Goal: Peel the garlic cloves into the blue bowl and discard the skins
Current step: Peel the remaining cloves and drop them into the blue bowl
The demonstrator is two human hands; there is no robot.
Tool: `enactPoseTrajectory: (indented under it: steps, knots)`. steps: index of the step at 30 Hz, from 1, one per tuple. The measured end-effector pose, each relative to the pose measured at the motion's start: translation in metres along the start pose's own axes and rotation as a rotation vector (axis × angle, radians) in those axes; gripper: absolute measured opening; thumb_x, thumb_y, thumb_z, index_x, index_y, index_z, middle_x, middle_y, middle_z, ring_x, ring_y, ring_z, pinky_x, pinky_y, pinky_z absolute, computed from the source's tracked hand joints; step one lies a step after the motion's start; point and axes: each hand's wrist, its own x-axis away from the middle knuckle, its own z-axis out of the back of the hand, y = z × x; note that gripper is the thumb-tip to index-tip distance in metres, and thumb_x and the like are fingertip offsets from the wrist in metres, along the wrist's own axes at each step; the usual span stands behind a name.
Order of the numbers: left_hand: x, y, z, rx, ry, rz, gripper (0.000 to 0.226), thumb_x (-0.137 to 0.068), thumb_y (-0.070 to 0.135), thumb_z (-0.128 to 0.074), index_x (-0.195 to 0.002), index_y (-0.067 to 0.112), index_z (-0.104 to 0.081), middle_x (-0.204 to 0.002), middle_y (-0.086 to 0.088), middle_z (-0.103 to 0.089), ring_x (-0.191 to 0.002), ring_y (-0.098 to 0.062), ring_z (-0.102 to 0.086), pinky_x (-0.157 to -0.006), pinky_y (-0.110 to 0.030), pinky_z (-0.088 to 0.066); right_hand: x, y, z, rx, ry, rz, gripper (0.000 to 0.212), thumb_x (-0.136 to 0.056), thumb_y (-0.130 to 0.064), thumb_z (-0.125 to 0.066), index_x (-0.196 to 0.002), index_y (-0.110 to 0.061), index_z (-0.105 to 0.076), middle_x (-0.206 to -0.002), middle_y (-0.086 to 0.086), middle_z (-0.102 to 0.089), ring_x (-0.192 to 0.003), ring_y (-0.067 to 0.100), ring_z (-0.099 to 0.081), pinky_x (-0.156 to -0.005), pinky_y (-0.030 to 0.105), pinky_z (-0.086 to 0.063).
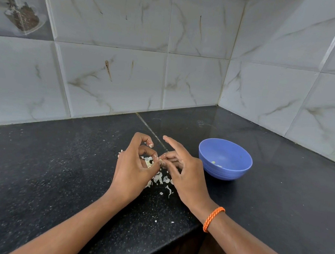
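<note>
Leftmost, on the wall, a tile (19,12) carries a printed picture, blurred. Below it the counter (44,169) is black speckled stone, glossy, with a seam running back toward the corner. On it, the left hand (133,171) curls its fingers and pinches a small pale clove (160,161) at the fingertips, just above papery white skins (161,180) scattered in ragged flakes. The right hand (185,170) meets it, thumb and middle fingers pinching the same clove, forefinger held straight out. An orange braided band (213,218) circles the right wrist. Just right of the hands stands the bowl (224,170), blue, round, ribbed plastic, with a few peeled pieces (217,164) inside. Grey marbled tiles (194,81) line both walls.
</note>
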Motion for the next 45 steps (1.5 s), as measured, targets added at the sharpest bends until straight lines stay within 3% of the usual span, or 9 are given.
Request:
enactPoseTrajectory:
  steps: [4, 9, 16, 21, 26, 28, 31, 37, 45]
  knots:
    - [0.000, 0.001, 0.001, 0.043, 0.004, 0.012, 0.043, -0.092, 0.009, -0.079, -0.113, 0.028, -0.047, -0.088, -0.001, -0.074, -0.045, -0.042, -0.049, -0.044, -0.049, -0.046, 0.000, -0.001, 0.001, -0.037, -0.008, 0.004, 0.064, -0.099, -0.004, -0.074, -0.149, -0.038, -0.054, -0.102, -0.008, -0.077, -0.098, 0.010, -0.076, -0.086, 0.020, -0.060]
    - [-0.001, 0.000, 0.002, 0.081, 0.002, 0.025, 0.042, -0.093, 0.010, -0.080, -0.114, 0.026, -0.047, -0.092, -0.003, -0.074, -0.044, -0.026, -0.046, -0.041, -0.047, -0.044, -0.001, -0.003, 0.003, -0.104, -0.013, -0.030, 0.056, -0.100, -0.012, -0.075, -0.148, -0.034, -0.058, -0.102, -0.008, -0.076, -0.097, 0.010, -0.075, -0.081, 0.018, -0.059]
    - [-0.001, 0.001, 0.002, 0.126, -0.015, 0.035, 0.041, -0.094, 0.011, -0.080, -0.112, 0.026, -0.047, -0.093, -0.004, -0.072, -0.044, -0.023, -0.041, -0.044, -0.040, -0.040, -0.001, -0.004, 0.002, -0.141, -0.013, -0.030, 0.053, -0.099, -0.016, -0.074, -0.148, -0.032, -0.058, -0.103, -0.007, -0.075, -0.100, 0.011, -0.075, -0.087, 0.020, -0.059]
    - [-0.001, 0.003, 0.001, 0.159, -0.022, 0.054, 0.039, -0.094, 0.008, -0.077, -0.113, 0.026, -0.047, -0.094, -0.006, -0.070, -0.048, -0.024, -0.039, -0.046, -0.043, -0.039, -0.001, 0.000, 0.003, -0.119, 0.012, -0.019, 0.052, -0.100, -0.014, -0.075, -0.147, -0.029, -0.060, -0.101, -0.011, -0.073, -0.102, 0.013, -0.073, -0.088, 0.022, -0.060]
    - [0.000, 0.005, 0.003, 0.166, -0.022, 0.060, 0.039, -0.098, 0.001, -0.068, -0.122, 0.028, -0.053, -0.096, -0.003, -0.068, -0.049, -0.033, -0.056, -0.047, -0.034, -0.047, -0.001, 0.002, 0.004, -0.122, 0.027, -0.025, 0.049, -0.102, -0.015, -0.073, -0.148, -0.026, -0.060, -0.103, -0.008, -0.073, -0.103, 0.015, -0.072, -0.089, 0.023, -0.059]
    - [0.000, 0.006, 0.005, 0.156, -0.024, 0.052, 0.042, -0.099, -0.003, -0.062, -0.125, 0.029, -0.056, -0.097, -0.003, -0.070, -0.055, -0.033, -0.064, -0.050, -0.025, -0.047, -0.001, 0.003, 0.004, -0.125, 0.024, -0.030, 0.048, -0.103, -0.016, -0.072, -0.148, -0.027, -0.059, -0.105, -0.008, -0.074, -0.104, 0.017, -0.073, -0.090, 0.028, -0.061]
    - [0.000, 0.008, 0.004, 0.142, -0.015, 0.050, 0.051, -0.095, -0.009, -0.058, -0.127, 0.031, -0.059, -0.102, 0.000, -0.076, -0.067, -0.027, -0.074, -0.057, -0.026, -0.053, -0.001, 0.004, 0.004, -0.129, 0.022, -0.033, 0.047, -0.104, -0.014, -0.071, -0.147, -0.027, -0.059, -0.105, -0.007, -0.075, -0.104, 0.018, -0.074, -0.091, 0.031, -0.062]
    - [0.002, 0.010, 0.001, 0.191, -0.002, 0.057, 0.052, -0.093, 0.006, -0.083, -0.134, 0.030, -0.062, -0.095, 0.001, -0.084, -0.088, -0.017, -0.082, -0.087, -0.037, -0.064, -0.002, 0.003, 0.004, -0.041, 0.071, -0.017, 0.048, -0.098, -0.011, -0.076, -0.142, -0.027, -0.063, -0.100, -0.008, -0.075, -0.099, 0.011, -0.075, -0.088, 0.027, -0.062]
    - [0.003, 0.012, -0.001, 0.193, 0.020, 0.074, 0.052, -0.090, 0.008, -0.086, -0.131, 0.030, -0.064, -0.087, 0.001, -0.083, -0.085, -0.017, -0.082, -0.089, -0.040, -0.064, 0.000, 0.004, 0.003, 0.110, 0.150, 0.003, 0.051, -0.092, -0.010, -0.083, -0.137, -0.028, -0.066, -0.096, -0.012, -0.076, -0.093, 0.000, -0.075, -0.084, 0.017, -0.060]
